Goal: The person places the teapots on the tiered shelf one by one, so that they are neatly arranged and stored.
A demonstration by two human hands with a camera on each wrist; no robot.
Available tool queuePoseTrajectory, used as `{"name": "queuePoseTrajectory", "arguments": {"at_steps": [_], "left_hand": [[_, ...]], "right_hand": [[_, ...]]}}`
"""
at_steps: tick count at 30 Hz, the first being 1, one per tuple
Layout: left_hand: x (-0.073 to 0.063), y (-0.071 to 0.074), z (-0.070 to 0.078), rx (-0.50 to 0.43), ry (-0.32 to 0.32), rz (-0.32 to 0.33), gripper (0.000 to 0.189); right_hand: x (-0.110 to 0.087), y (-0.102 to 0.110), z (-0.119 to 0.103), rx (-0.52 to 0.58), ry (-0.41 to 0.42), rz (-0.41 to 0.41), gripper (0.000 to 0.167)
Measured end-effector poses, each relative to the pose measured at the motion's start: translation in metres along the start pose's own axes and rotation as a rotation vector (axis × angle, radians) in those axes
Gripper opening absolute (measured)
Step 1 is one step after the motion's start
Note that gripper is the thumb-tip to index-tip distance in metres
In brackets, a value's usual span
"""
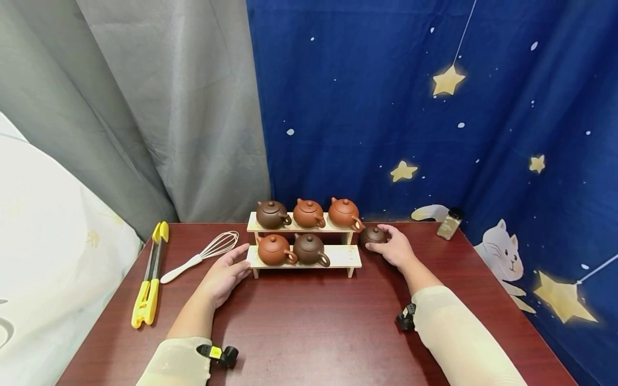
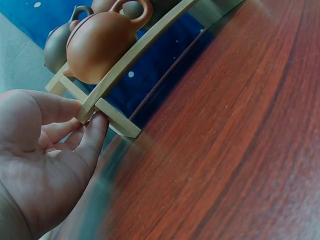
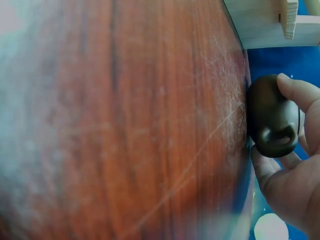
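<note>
A two-tier wooden stand (image 1: 338, 257) holds small clay teapots. On its upper tier are a dark brown teapot (image 1: 271, 214) and two reddish-brown ones; the lower tier carries an orange-brown teapot (image 1: 274, 250) and a dark brown one (image 1: 310, 250). My left hand (image 1: 225, 276) pinches the left end of the lower tier; the left wrist view shows thumb and fingers meeting at the wooden corner (image 2: 90, 107). Right of the stand, my right hand (image 1: 397, 247) grips another dark brown teapot (image 3: 272, 112) between thumb and fingers, at table level. Its far side is hidden.
On the left of the red-brown table (image 1: 309, 327) lie a white-handled whisk (image 1: 205, 256) and yellow-handled tongs (image 1: 151, 276). A spice jar (image 1: 450, 223) with a black lid stands at the back right. Grey and blue curtains hang behind the table.
</note>
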State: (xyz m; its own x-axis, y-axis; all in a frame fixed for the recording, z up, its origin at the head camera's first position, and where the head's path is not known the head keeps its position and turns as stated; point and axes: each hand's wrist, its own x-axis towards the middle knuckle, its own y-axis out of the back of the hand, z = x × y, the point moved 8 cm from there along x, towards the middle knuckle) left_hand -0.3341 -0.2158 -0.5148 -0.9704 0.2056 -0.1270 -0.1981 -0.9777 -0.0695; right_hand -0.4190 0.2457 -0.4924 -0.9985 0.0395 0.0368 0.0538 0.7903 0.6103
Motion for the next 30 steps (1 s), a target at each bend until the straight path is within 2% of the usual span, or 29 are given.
{"name": "queuePoseTrajectory", "arguments": {"at_steps": [7,16,25,30], "left_hand": [[0.001,0.000,0.000,0.009,-0.006,0.000,0.066],[0.001,0.001,0.000,-0.001,-0.010,0.009,0.067],[0.000,0.001,0.000,-0.004,-0.002,0.008,0.066],[0.000,0.001,0.000,-0.004,0.003,0.006,0.066]], "right_hand": [[-0.009,0.003,0.001,0.022,-0.007,0.021,0.082],[-0.031,0.015,-0.002,0.067,0.012,0.040,0.083],[-0.064,0.023,-0.025,0.166,0.086,0.048,0.078],[-0.077,0.021,-0.041,0.139,0.136,0.053,0.075]]}}
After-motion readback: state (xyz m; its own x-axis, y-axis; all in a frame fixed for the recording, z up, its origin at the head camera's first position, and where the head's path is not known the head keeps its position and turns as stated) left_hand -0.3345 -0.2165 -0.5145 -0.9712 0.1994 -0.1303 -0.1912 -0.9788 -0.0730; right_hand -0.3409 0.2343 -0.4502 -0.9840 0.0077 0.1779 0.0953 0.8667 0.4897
